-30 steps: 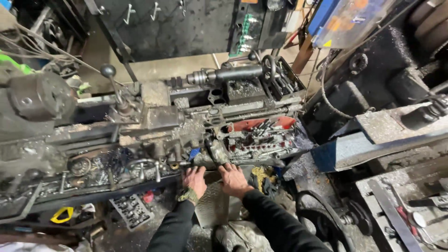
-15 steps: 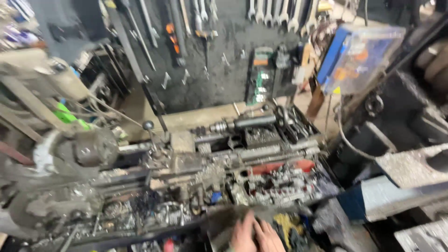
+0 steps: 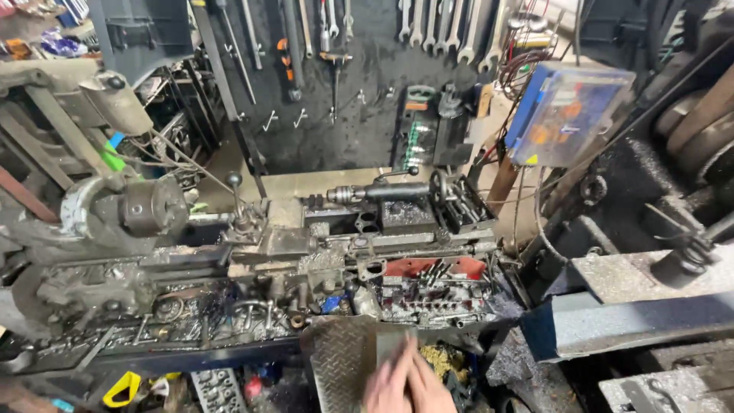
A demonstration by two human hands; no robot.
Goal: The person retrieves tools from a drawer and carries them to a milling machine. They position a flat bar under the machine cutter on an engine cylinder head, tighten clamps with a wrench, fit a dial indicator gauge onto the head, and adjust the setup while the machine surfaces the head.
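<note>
both hands are way down at the bottom edge of the shot, blurry. left hand (image 3: 388, 382) and right hand (image 3: 428, 386) are pressed side by side, fingers stretched out flat rather than curled, lying on or just over a grey checker plate (image 3: 344, 359) that leans against the front of the lathe. can't tell if either one is actually gripping anything, too much smear, and the wrists are cut off by the frame.

the checker plate sits below the lathe bed (image 3: 306, 252), right under the tray of drill bits and tooling with the red liner (image 3: 428, 287). some yellowish swarf (image 3: 436, 359) peeks out just right of the hands.

further up, the chuck (image 3: 149, 206) is on the left, the tailstock (image 3: 390, 191) with its handwheel in the middle. behind that is a black tool wall with wrenches (image 3: 436, 27) hanging in a row, and a blue clear plastic box (image 3: 569, 111) to the right. yellow handle thing (image 3: 122, 388) down at the bottom left.
</note>
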